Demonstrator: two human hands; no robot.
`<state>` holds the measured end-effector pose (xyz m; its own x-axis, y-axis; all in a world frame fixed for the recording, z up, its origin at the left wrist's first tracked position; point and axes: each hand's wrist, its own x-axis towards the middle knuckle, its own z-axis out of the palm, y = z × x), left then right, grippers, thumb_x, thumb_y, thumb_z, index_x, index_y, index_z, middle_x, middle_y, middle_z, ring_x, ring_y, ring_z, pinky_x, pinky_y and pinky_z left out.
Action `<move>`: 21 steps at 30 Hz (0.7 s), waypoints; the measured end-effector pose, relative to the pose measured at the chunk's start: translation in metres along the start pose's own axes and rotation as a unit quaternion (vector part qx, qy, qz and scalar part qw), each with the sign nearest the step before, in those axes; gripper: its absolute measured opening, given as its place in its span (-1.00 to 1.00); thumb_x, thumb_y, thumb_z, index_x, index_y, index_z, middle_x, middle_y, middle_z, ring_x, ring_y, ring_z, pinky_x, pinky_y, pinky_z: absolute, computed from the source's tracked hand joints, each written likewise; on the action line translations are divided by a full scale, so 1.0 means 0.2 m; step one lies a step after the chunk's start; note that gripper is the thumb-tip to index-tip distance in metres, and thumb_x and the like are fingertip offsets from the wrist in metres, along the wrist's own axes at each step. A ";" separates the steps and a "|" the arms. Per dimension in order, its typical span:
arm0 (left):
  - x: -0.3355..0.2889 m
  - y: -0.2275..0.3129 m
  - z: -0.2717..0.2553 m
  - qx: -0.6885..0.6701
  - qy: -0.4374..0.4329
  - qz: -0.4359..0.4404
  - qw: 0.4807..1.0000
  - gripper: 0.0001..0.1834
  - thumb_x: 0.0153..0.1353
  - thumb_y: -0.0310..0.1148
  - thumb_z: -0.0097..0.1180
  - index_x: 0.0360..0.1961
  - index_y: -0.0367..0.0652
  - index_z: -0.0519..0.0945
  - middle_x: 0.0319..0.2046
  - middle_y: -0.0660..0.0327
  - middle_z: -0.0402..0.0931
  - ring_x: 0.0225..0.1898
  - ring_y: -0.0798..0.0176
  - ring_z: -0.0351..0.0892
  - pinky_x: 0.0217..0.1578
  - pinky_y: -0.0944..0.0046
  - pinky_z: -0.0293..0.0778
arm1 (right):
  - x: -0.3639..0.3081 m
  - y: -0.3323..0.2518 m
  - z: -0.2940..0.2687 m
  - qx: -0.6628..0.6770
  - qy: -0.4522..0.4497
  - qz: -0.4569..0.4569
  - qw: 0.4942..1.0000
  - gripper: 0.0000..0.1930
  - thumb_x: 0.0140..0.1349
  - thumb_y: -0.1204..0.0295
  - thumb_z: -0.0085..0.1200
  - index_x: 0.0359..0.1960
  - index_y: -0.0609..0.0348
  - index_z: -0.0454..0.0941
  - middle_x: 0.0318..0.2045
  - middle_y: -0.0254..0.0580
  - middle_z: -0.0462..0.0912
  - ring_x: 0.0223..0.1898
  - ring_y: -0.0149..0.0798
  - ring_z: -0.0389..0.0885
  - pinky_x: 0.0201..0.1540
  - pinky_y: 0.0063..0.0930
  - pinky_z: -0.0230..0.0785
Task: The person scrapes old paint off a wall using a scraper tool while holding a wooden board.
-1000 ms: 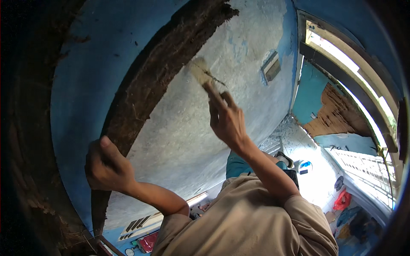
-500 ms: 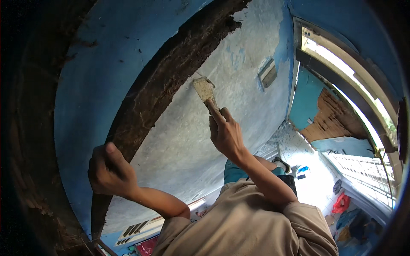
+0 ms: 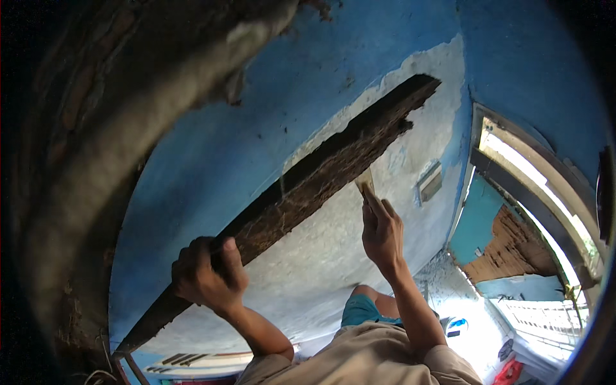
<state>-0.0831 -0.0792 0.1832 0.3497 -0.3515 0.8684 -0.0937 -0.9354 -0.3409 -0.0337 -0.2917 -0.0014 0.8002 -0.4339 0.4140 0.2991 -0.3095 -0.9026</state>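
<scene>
A long dark wooden beam (image 3: 333,173) with a rough, crumbling lower edge runs slantwise in front of the wall. My left hand (image 3: 210,273) is wrapped round its near part, thumb on the side toward me. In my right hand (image 3: 383,234) is a putty knife (image 3: 364,183), its blade up against the wall close under the beam. The beam's edge seems to cover the blade's tip, so I cannot tell if the tip touches the wall. Behind both hands lies a bare whitish patch of wall (image 3: 308,269), with blue paint (image 3: 250,154) beyond the beam.
A switch plate (image 3: 430,183) sits on the wall right of the putty knife. Farther right are a window frame (image 3: 532,186) and a teal panel with peeled brown wood (image 3: 513,250). Below stand a bucket (image 3: 457,326) and a red bag (image 3: 508,372). Dark, broken ceiling edges hang at upper left.
My view has tilted up, bringing the beam's far end into sight. The putty knife has moved closer under the beam, its blade now partly hidden. My left hand keeps its hold.
</scene>
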 end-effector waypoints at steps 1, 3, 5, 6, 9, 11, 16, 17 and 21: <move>0.01 0.00 0.00 0.012 -0.003 0.004 1.000 -0.53 0.24 0.06 -0.02 -0.62 -0.07 0.49 -0.70 0.17 0.41 -0.66 0.04 0.41 -0.57 0.17 0.24 | 0.10 0.00 0.00 -0.002 0.029 -0.026 0.999 -0.66 0.32 0.50 -0.02 0.13 0.12 0.51 -0.44 0.09 0.53 -0.45 0.05 0.54 -0.37 -0.25 0.38; 0.03 0.03 0.02 0.013 -0.002 0.004 1.000 -0.53 0.24 0.05 -0.02 -0.63 -0.08 0.48 -0.70 0.16 0.41 -0.66 0.04 0.41 -0.58 0.17 0.24 | 0.34 0.04 -0.02 0.000 0.106 -0.090 0.990 -0.72 0.32 0.49 -0.03 0.05 0.18 0.52 -0.45 0.11 0.51 -0.46 0.10 0.51 -0.38 -0.26 0.35; 0.03 0.00 0.02 -0.013 -0.017 0.003 1.000 -0.53 0.25 0.04 -0.04 -0.63 -0.07 0.47 -0.69 0.15 0.40 -0.65 0.04 0.40 -0.58 0.17 0.21 | 0.51 -0.06 -0.19 -0.050 0.090 -0.068 0.992 -0.79 0.32 0.49 -0.03 -0.07 0.29 0.53 -0.35 0.15 0.56 -0.35 0.15 0.57 -0.28 -0.23 0.40; 0.03 0.00 0.02 -0.017 -0.010 0.005 1.000 -0.53 0.25 0.04 -0.04 -0.63 -0.07 0.47 -0.69 0.15 0.40 -0.65 0.04 0.40 -0.58 0.17 0.21 | 0.55 -0.07 -0.22 -0.044 0.075 -0.042 0.995 -0.80 0.32 0.48 -0.03 -0.10 0.31 0.53 -0.31 0.17 0.58 -0.30 0.15 0.60 -0.24 -0.23 0.42; 0.03 0.00 0.05 0.040 0.007 0.001 0.999 -0.51 0.28 0.06 -0.09 -0.63 -0.07 0.48 -0.68 0.15 0.41 -0.64 0.03 0.39 -0.58 0.14 0.18 | 0.50 0.00 -0.18 -0.020 0.111 -0.115 0.987 -0.76 0.32 0.48 -0.02 -0.03 0.28 0.55 -0.22 0.23 0.60 -0.19 0.15 0.62 -0.15 -0.24 0.45; 0.03 0.00 0.04 0.045 -0.002 -0.005 0.999 -0.47 0.31 0.09 -0.12 -0.61 -0.09 0.50 -0.66 0.12 0.44 -0.62 0.00 0.42 -0.54 0.12 0.22 | 0.52 0.02 -0.20 -0.025 0.088 -0.083 0.992 -0.75 0.32 0.49 -0.01 0.00 0.24 0.56 -0.24 0.22 0.61 -0.21 0.15 0.63 -0.17 -0.23 0.45; 0.04 0.05 0.04 0.026 -0.019 -0.029 0.999 -0.44 0.33 0.08 -0.13 -0.61 -0.14 0.50 -0.64 0.07 0.46 -0.56 -0.04 0.45 -0.46 0.09 0.30 | 0.84 0.11 -0.36 -0.002 0.146 -0.057 0.988 -0.69 0.34 0.43 -0.04 0.07 0.22 0.51 -0.23 0.20 0.63 -0.19 0.03 0.68 -0.15 -0.23 0.46; 0.05 0.05 0.03 0.019 -0.018 -0.026 0.999 -0.44 0.33 0.08 -0.13 -0.61 -0.14 0.50 -0.64 0.07 0.46 -0.56 -0.04 0.45 -0.46 0.09 0.30 | 0.82 0.14 -0.35 -0.031 0.158 -0.079 0.984 -0.68 0.34 0.42 -0.03 0.08 0.21 0.51 -0.19 0.21 0.62 -0.13 0.02 0.66 -0.11 -0.23 0.45; 0.01 0.02 0.02 0.048 -0.008 0.001 0.999 -0.48 0.35 0.01 -0.14 -0.62 -0.13 0.48 -0.65 0.08 0.44 -0.57 -0.02 0.45 -0.48 0.10 0.29 | 0.85 0.21 -0.34 -0.038 0.152 -0.094 0.983 -0.68 0.36 0.39 -0.07 0.11 0.11 0.50 -0.07 0.17 0.59 0.00 0.12 0.58 0.03 -0.19 0.42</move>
<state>-0.0791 -0.0832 0.1825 0.3642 -0.3517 0.8624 -0.0047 -0.9267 -0.3759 0.0792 -0.4351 0.0396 0.5388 -0.5915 0.5998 0.3789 -0.4658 -0.7997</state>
